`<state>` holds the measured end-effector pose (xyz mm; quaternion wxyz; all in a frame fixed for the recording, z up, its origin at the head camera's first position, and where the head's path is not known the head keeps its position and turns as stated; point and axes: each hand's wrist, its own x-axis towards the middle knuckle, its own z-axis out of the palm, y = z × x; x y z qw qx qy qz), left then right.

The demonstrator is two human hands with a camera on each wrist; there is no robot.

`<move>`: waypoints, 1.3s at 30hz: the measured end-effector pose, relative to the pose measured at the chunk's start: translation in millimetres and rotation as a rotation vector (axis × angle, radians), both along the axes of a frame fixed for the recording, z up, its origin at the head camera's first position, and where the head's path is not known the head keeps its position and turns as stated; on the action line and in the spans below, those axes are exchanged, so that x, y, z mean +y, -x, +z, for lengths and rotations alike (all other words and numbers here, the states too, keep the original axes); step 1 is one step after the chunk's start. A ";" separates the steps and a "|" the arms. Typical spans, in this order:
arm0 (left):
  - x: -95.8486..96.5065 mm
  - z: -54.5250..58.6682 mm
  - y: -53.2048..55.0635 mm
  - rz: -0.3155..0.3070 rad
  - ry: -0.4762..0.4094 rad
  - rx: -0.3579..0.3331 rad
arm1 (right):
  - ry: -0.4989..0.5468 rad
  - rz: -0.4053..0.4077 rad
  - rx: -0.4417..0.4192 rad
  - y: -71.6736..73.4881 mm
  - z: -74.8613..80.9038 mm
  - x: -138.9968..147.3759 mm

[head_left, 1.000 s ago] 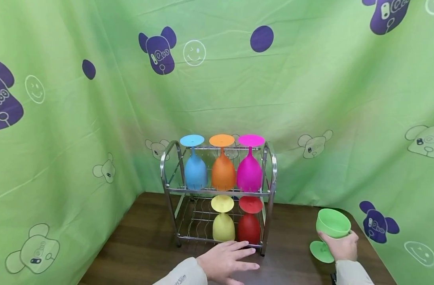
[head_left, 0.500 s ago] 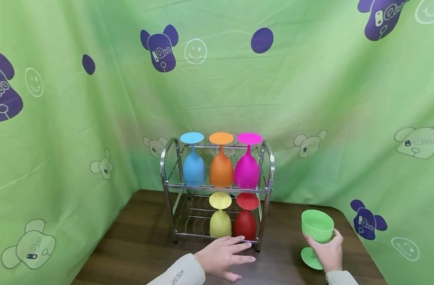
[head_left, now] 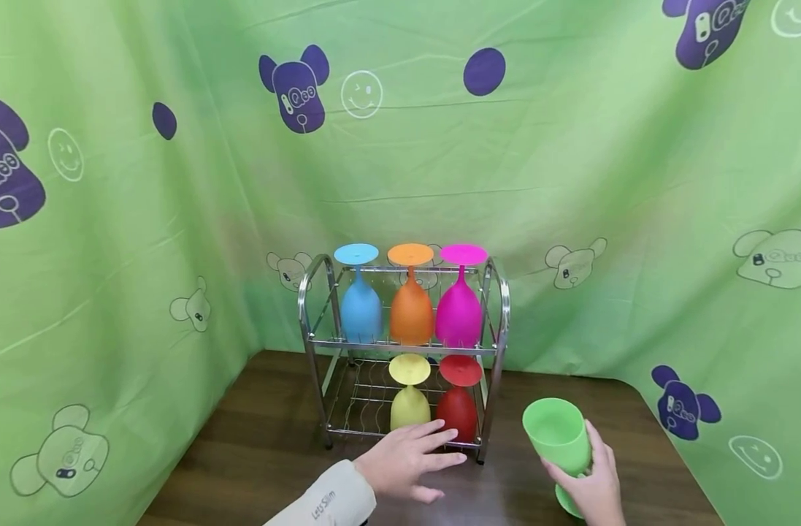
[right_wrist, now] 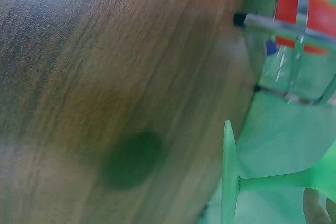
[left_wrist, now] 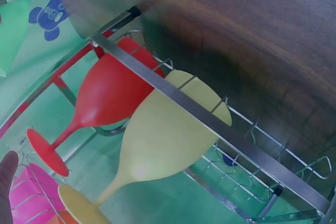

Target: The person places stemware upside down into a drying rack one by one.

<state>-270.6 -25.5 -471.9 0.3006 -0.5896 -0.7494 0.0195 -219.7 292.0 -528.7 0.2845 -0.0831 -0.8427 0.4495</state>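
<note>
My right hand [head_left: 593,475] grips a green plastic goblet [head_left: 558,431] round its bowl, mouth up and slightly tilted. In the right wrist view its foot [right_wrist: 229,171] hangs above the tabletop, with a dark shadow below. My left hand [head_left: 407,460] is spread, palm down, in front of the metal rack's lower shelf, overlapping the shelf's front bar. Nearest to it are an upside-down yellow goblet [left_wrist: 173,129] and a red goblet [left_wrist: 115,87] on that shelf. Blue [head_left: 361,310], orange [head_left: 411,314] and magenta goblets [head_left: 459,314] stand upside down on the top shelf.
The two-tier chrome rack [head_left: 503,314] stands on a dark wooden table [head_left: 255,424]. Bare wire grid [head_left: 367,402] shows on the lower shelf's left side. A green printed cloth [head_left: 400,161] hangs behind and on both sides.
My right hand has brought the green goblet leftward and nearer to me, from the table's right side. My left hand stays in front of the rack, shifting only slightly.
</note>
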 end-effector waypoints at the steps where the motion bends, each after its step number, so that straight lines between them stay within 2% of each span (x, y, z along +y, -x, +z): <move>1: 0.1 1.1 0.3 -0.002 -0.010 -0.009 | -0.023 0.021 0.021 -1.8 1.5 -3.8; 3: 0.7 3.6 0.6 -0.005 -0.032 -0.036 | -0.083 0.062 0.071 -4.6 4.3 -11.5; 8: 4.9 9.3 0.2 0.001 -0.077 -0.109 | -0.220 0.155 0.268 -6.6 5.7 -29.8; 14: 8.1 18.0 -0.9 0.050 -0.150 -0.177 | -0.413 0.256 0.552 1.3 7.8 -49.0; 17: 8.8 20.2 -1.8 0.055 -0.193 -0.219 | -0.523 0.273 0.633 4.5 11.7 -58.8; 22: 8.9 22.0 -6.0 0.073 -0.223 -0.271 | -0.605 0.331 0.712 6.1 17.9 -74.4; 28: 9.1 29.5 -16.2 0.131 -0.174 -0.456 | -0.651 0.359 0.753 5.6 24.8 -87.6; 30: 10.0 33.6 -20.1 0.146 -0.163 -0.467 | -0.666 0.361 0.761 5.6 26.9 -89.2; 35: 11.4 40.0 -25.8 0.201 -0.144 -0.417 | -0.707 0.380 0.773 5.7 33.2 -93.2; 37: 11.4 41.0 -25.8 0.215 -0.154 -0.458 | -0.722 0.384 0.775 5.9 35.8 -95.1; 39: 10.9 41.6 -25.5 0.211 -0.184 -0.539 | -0.734 0.386 0.779 6.1 38.3 -96.9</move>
